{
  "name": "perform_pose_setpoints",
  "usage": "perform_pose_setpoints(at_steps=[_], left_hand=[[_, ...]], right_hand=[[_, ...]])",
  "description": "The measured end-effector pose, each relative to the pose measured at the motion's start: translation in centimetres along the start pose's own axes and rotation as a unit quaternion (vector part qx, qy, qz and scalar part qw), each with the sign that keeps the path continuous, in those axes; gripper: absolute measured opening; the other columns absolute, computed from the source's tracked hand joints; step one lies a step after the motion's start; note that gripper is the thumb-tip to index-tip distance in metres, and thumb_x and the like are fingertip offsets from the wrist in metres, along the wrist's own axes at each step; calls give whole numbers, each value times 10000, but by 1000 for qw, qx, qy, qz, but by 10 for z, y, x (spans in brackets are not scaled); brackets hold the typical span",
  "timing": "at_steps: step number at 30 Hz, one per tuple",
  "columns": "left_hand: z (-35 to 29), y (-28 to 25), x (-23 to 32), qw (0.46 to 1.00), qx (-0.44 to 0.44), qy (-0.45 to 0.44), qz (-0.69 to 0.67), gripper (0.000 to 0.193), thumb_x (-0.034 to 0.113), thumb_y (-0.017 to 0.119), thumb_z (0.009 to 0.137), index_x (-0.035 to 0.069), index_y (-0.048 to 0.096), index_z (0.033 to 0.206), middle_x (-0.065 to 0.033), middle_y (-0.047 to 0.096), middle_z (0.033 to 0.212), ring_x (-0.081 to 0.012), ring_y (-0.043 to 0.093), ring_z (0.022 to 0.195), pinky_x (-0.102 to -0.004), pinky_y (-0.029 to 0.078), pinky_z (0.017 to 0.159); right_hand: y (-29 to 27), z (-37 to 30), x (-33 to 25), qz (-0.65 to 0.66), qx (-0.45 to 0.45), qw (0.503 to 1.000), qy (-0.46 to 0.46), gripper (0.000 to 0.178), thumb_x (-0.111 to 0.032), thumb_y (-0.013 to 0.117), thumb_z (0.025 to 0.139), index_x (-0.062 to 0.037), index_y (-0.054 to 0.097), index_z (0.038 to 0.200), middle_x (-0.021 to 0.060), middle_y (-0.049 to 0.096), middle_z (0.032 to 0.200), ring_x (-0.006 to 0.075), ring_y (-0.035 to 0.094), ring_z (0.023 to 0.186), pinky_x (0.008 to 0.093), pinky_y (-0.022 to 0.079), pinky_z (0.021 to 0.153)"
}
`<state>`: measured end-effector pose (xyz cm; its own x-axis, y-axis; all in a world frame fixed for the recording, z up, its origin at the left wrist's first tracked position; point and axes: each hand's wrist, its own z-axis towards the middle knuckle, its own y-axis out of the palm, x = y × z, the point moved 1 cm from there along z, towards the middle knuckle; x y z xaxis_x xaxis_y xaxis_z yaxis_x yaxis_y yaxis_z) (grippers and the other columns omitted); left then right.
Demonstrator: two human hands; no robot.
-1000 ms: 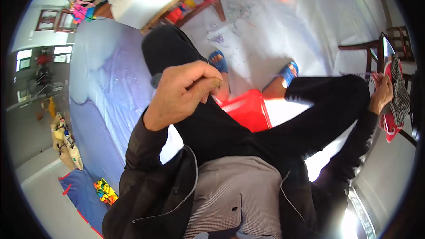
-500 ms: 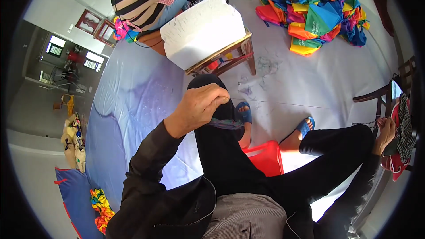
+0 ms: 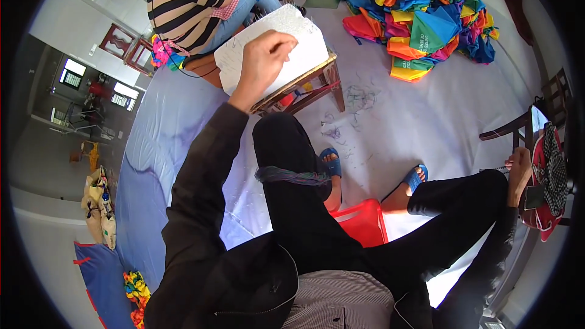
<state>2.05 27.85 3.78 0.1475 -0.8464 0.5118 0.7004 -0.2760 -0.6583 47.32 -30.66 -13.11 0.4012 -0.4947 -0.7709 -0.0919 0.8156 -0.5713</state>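
Note:
My left hand [image 3: 263, 66] is raised over the white foam block [image 3: 308, 39], thumb and fingers pinched together. Whatever it pinches, if anything, is too fine to make out. Thin needle-like spikes stand along the block's far edge. A hank of multicoloured thread [image 3: 292, 176] lies across my left thigh. Far to the right, my right hand [image 3: 519, 173] is closed beside my knee, next to a red bag [image 3: 538, 210] and a black-and-white checked cloth [image 3: 553, 173]. What its fingers hold is hidden; a thin dark strand shows just left of them.
The foam block rests on a wooden stool [image 3: 334, 85]. Behind it sits a person in a striped top [image 3: 186, 3], with coloured fabric. A heap of rainbow-coloured fabric [image 3: 420, 21] lies at the far right. A red plastic stool [image 3: 364, 222] stands between my legs. Thread scraps [image 3: 361, 97] litter the floor.
My left hand has moved up and away from above my thigh to over the foam block, uncovering the thread hank. My right hand stays closed by the red bag.

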Motion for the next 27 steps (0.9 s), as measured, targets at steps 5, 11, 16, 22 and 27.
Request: perform_pose_setpoints(at_steps=[5, 11, 16, 22, 27], left_hand=[[30, 31, -40, 991, 32, -87, -93, 92, -10, 668, 953, -23, 749, 994, -57, 740, 835, -74, 658, 692, -233, 529, 641], [42, 47, -53, 994, 30, -74, -76, 90, -3, 672, 955, -24, 747, 1001, -71, 760, 845, -78, 677, 692, -231, 540, 641], [41, 49, -58, 996, 35, -61, -48, 85, -1, 668, 959, -22, 742, 996, -74, 767, 846, -85, 691, 693, -239, 545, 636], [43, 50, -61, 999, 41, -11, -12, 71, -3, 673, 956, -15, 737, 984, -84, 766, 833, -96, 703, 691, -245, 549, 628], [41, 53, -65, 999, 42, 18, 16, 60, -4, 684, 948, -11, 736, 976, -91, 767, 827, -108, 707, 682, -248, 549, 621]], right_hand=[[15, -7, -28, -77, -37, 995, -51, 136, -124, 546, 1048, -19, 625, 1012, 64, 617, 703, 120, 626, 577, 272, 487, 506], [14, -13, -45, -86, -58, 993, -50, 127, -107, 538, 1043, -12, 613, 1005, 63, 588, 655, 119, 604, 555, 264, 483, 511], [15, -16, -60, -84, -77, 992, -54, 106, -94, 547, 1044, -14, 592, 990, 81, 617, 675, 133, 616, 566, 287, 485, 524], [15, -17, -63, -84, -78, 992, -49, 98, -88, 551, 1039, -11, 585, 988, 83, 618, 678, 135, 616, 566, 288, 488, 536], [15, -15, -59, -88, -80, 991, -53, 102, -89, 548, 1039, -6, 581, 988, 87, 619, 681, 139, 618, 567, 290, 489, 536]])
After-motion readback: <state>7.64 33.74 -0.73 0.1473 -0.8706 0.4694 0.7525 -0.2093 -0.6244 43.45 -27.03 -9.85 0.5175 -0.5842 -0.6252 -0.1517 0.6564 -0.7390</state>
